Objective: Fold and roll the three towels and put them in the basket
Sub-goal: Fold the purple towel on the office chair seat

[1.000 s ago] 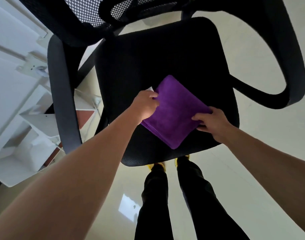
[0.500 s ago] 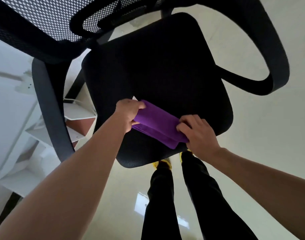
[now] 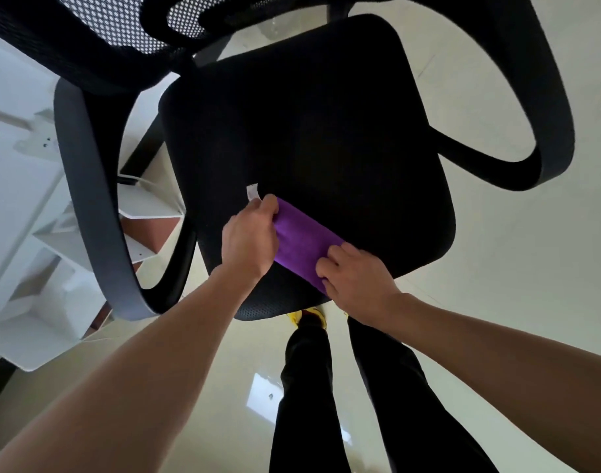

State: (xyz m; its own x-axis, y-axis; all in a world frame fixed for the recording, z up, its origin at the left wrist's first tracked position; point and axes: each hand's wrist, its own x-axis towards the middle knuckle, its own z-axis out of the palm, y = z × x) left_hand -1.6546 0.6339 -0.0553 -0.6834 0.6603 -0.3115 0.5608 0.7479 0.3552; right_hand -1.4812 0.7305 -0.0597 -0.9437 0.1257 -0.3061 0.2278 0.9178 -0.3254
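Observation:
A purple towel [image 3: 304, 242] lies folded into a narrow strip near the front edge of a black office chair seat [image 3: 312, 124]. My left hand [image 3: 251, 238] grips the strip's far-left end, fingers curled over it; a small white label [image 3: 253, 192] pokes out just beyond that hand. My right hand [image 3: 357, 279] holds the near-right end, fingers curled onto the cloth. No basket and no other towels are in view.
The chair's mesh back [image 3: 97, 32] rises at top left, with grey armrests on the left [image 3: 91, 199] and right [image 3: 544, 107]. White shelving [image 3: 36, 254] stands left of the chair. My dark trouser legs [image 3: 343, 397] stand on the pale glossy floor [image 3: 513, 268] below the seat.
The towel went from a flat square to a narrow strip, folded over toward me. Both hands moved closer together onto its ends.

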